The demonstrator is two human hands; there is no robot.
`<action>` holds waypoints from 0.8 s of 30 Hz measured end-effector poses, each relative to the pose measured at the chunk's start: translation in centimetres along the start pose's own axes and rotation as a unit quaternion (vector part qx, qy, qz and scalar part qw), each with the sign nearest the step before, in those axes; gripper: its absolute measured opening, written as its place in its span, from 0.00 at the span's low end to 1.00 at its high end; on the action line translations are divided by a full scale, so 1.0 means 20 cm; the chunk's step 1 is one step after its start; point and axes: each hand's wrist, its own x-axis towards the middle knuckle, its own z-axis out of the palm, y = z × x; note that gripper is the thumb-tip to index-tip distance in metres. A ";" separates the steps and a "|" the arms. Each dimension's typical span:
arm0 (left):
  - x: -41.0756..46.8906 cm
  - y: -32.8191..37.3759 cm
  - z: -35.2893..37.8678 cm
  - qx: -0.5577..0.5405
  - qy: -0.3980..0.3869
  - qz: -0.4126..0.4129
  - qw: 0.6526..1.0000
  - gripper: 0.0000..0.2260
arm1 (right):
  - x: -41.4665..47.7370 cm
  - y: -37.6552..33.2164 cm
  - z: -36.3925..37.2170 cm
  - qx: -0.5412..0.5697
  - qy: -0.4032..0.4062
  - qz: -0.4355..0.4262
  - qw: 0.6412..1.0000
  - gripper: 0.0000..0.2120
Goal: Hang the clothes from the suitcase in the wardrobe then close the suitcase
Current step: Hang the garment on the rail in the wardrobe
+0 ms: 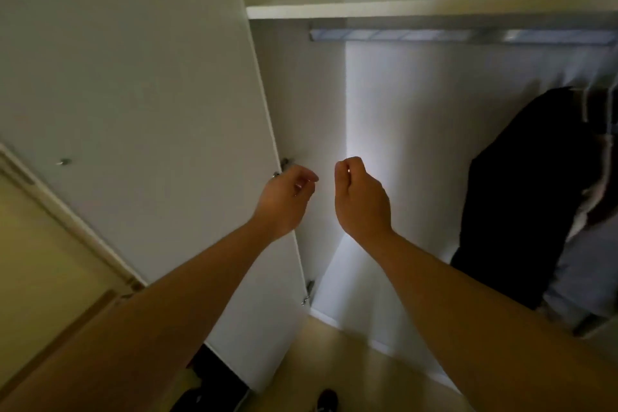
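I face the open white wardrobe (384,130). A metal hanging rail (434,34) runs under its shelf (334,10). A black garment (521,184) hangs at the right side, with lighter clothes (582,264) behind it. My left hand (287,201) is raised near the edge of the open left door (143,104), fingers loosely curled, with nothing in it. Beside it, my right hand (363,197) is raised inside the wardrobe opening, fingers curled shut, nothing visible in it. The suitcase is out of view.
Two door hinges (309,291) sit on the left door's inner edge. A light wooden floor (311,354) lies below. A dark object (207,381) lies on the floor behind the door, and a black shoe (327,400) shows at the bottom.
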 end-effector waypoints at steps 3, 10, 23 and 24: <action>-0.27 -0.20 -0.31 0.008 0.052 -0.066 0.996 0.05 | -0.13 -0.28 0.25 0.051 -0.067 -0.090 0.992 0.13; -0.92 -0.71 -0.88 0.043 0.163 -0.220 0.961 0.04 | -0.57 -0.93 0.78 0.084 -0.223 -0.297 0.924 0.15; -1.93 -1.97 -1.38 0.036 0.199 -0.539 0.817 0.08 | -1.42 -1.72 2.02 -0.002 -0.507 -0.449 0.736 0.15; -2.00 -2.05 -1.37 0.031 0.192 -0.561 0.804 0.09 | -1.50 -1.76 2.09 -0.013 -0.529 -0.454 0.717 0.15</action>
